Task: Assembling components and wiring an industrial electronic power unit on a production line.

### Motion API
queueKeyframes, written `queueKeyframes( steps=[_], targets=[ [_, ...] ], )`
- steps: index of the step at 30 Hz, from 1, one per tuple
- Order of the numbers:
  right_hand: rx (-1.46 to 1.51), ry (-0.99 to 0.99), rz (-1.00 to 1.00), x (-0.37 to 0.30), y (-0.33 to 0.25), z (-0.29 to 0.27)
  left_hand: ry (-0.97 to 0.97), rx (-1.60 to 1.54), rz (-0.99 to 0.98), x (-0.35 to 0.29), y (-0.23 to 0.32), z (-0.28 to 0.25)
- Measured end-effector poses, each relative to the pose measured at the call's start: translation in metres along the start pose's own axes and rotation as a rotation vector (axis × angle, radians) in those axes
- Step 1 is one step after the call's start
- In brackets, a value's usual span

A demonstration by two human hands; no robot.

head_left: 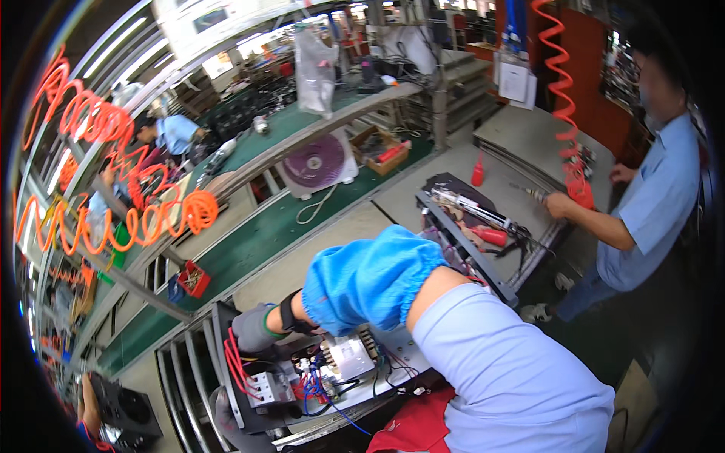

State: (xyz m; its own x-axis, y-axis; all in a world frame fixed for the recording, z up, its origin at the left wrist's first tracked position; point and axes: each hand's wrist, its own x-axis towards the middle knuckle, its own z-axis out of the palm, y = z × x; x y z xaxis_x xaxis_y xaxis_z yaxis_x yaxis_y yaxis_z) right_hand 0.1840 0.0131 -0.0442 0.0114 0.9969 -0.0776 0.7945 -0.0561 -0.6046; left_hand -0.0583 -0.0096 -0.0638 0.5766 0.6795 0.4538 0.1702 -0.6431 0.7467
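The boxy black-and-silver metal chassis point(370, 392) looks heavy, stiff; hold its edges. Grey-gloved left hand point(229, 424), grey-gloved right hand point(255, 329): cannot tell their grip.

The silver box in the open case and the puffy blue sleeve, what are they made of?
The silver box looks like smooth metal, judging by its grey sheen. The puffy blue sleeve seems to be cloth, dull and wrinkled, with gathered edges; whether cotton or synthetic, I can't tell.

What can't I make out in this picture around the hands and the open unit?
All in the head view:
Left hand: fingers partly hidden by the open unit.
Right hand: fingertips hidden by the hand itself.
Unit's far edge: covered by the blue sleeve.
Wires: too small to trace.
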Motion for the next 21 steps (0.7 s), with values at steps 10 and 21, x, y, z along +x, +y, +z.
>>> queueKeyframes(
  steps=[10, 21],
  targets=[
    [-0.05, -0.075, -0.33, 0.001, 0.021, 0.0, 0.169, -0.176, -0.258, -0.001, -0.018, 0.016],
    [0.237, -0.105, -0.176, 0.017, 0.011, 0.012, 1.007, -0.717, -1.098, -0.19, -0.125, -0.064]
  ],
)
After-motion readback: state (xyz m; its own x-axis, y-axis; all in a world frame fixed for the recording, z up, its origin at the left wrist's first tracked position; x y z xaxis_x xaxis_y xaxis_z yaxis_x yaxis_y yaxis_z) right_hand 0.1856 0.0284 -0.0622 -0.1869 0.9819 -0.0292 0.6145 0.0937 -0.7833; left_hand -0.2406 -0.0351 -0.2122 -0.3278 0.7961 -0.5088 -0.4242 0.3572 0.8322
